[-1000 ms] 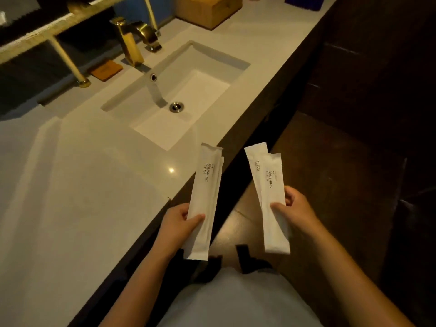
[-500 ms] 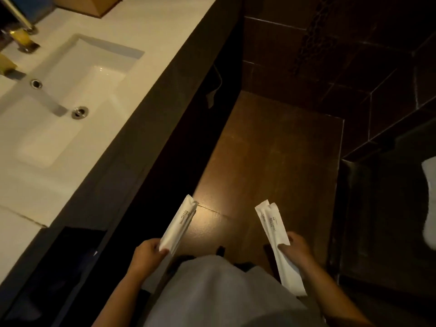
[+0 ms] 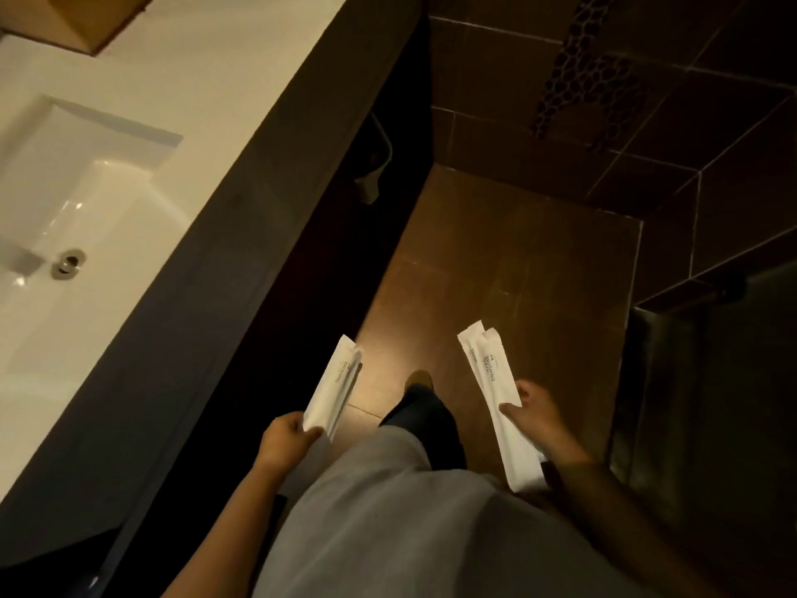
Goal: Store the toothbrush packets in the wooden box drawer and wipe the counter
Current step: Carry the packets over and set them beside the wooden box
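Note:
My left hand (image 3: 284, 442) grips the lower end of white toothbrush packets (image 3: 334, 384), two of them stacked, beside the dark front of the counter. My right hand (image 3: 532, 414) holds another pair of white toothbrush packets (image 3: 491, 381) printed "BRUSHING", out over the brown floor. Both hands hang low at my sides, off the counter. The wooden box (image 3: 82, 19) stands on the white counter (image 3: 241, 66) at the far top left, only its corner in view; its drawer is hidden.
A white sink (image 3: 86, 200) with a metal drain (image 3: 68, 263) is set in the counter at left. The counter's dark front edge (image 3: 241, 252) runs diagonally. Brown floor tiles (image 3: 517, 261) lie ahead, dark tiled walls beyond, a dark glass panel (image 3: 707, 403) at right.
The view has swung from the counter to the floor. Both hands dropped from chest height to my sides, still holding the packets, and one foot has stepped forward along the counter.

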